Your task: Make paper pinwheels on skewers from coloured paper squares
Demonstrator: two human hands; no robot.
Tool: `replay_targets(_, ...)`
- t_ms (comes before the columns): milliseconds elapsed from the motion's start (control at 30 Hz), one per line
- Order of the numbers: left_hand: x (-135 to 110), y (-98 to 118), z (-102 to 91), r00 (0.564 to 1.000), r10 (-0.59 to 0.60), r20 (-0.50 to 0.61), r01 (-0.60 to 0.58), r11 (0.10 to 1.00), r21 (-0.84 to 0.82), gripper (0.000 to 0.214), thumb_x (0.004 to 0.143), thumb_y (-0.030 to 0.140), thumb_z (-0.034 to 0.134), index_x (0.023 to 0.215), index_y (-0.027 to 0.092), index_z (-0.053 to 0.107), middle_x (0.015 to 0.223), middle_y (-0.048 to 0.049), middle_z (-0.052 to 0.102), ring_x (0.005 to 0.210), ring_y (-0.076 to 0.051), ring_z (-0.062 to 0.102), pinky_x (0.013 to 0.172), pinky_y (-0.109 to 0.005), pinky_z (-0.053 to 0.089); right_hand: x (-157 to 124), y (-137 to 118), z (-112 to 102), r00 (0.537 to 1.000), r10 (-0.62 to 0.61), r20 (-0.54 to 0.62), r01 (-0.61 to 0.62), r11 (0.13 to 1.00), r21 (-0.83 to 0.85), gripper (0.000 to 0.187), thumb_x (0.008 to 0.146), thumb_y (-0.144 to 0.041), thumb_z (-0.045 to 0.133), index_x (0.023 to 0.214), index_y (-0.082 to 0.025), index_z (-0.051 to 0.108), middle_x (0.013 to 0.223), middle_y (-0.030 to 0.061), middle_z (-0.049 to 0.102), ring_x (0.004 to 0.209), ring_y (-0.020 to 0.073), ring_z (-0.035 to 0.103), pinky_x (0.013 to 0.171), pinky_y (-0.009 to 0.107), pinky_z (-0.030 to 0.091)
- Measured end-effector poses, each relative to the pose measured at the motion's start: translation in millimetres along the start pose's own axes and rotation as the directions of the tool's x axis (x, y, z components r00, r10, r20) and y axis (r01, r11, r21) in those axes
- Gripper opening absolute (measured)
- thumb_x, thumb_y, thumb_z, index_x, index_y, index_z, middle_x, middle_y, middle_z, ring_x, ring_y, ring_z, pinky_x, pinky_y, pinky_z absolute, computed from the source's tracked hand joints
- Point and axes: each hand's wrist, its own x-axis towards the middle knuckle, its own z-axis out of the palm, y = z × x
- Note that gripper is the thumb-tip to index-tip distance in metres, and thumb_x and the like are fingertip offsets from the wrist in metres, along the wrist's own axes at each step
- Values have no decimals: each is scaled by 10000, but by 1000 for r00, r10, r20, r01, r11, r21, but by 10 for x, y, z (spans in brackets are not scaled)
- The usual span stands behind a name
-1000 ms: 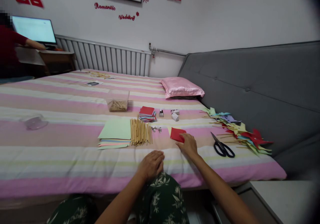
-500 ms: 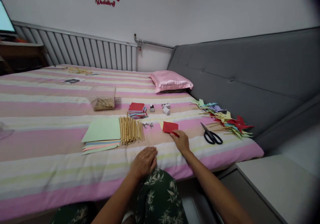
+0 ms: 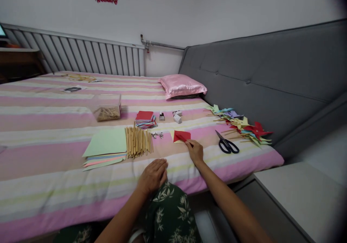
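At our right hand (image 3: 195,151), we pinch a red paper square (image 3: 178,134) on the striped bedspread (image 3: 67,196); whether our left hand (image 3: 152,176), resting by the knee (image 3: 170,205), holds anything we cannot tell. Beyond, pinwheels (image 3: 242,124) look finished; sticks (image 3: 138,143) and coloured sheets (image 3: 106,141) seem left to use.
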Motion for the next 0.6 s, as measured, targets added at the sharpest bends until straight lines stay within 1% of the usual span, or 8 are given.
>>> replay_targets(133,-2,1,6,1000,2,-9,-2,1000,3,276,797,138,494,1025,121,648,1050,-139,703,966,-245,660,885,-403,538,7,-55,4,1000,12,-22,-12,1000,9,255,806,-404,617,876,-171,695,937,69,707,901,207,646,849,380,495)
replay_targets(267,-6,3,12,1000,-1,-11,1,1000,4,272,798,133,494,1022,120,648,1051,-141,703,962,-243,662,889,-403,536,10,-95,2,999,22,-42,-22,1000,18,317,749,-473,625,869,-196,720,936,83,718,879,236,655,825,365,502)
replay_targets(467,-14,-1,18,1000,-1,-2,1,1000,4,275,795,136,504,1028,108,647,1054,-147,702,965,-249,659,887,-408,536,12,-89,-6,999,27,-37,-26,999,28,319,698,-456,674,876,-196,725,940,88,718,880,252,657,830,374,502)
replay_targets(600,-7,-4,14,1000,6,-6,-6,1000,2,272,795,131,499,1020,105,650,1048,-144,705,960,-247,661,884,-404,538,21,-70,1,999,21,-33,-20,999,38,286,717,-436,659,870,-203,726,931,79,720,875,245,658,831,373,503)
